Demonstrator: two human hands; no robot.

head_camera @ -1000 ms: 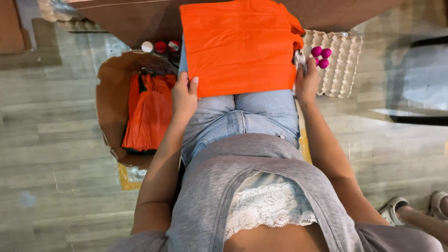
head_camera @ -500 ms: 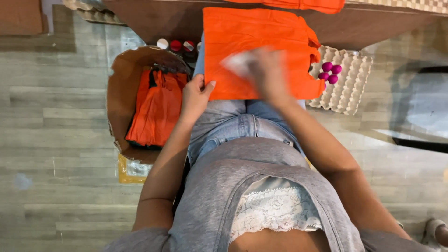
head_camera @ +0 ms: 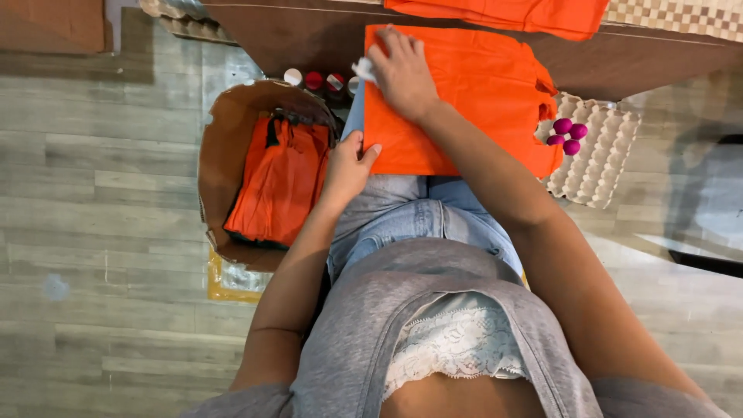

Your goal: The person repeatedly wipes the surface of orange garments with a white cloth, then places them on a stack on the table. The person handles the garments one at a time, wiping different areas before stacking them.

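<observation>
I see orange cloth flat across lap, top edge over brown table. L hand at cloth's lower-left edge, thumb on top, fingers curled onto the edge, pinching it. R hand on cloth's top-left corner, fingers closed on small white scrap. Box just left of lap w/ more orange cloths inside. Egg tray to right, pink balls in it. Small bottles between box & table.
</observation>
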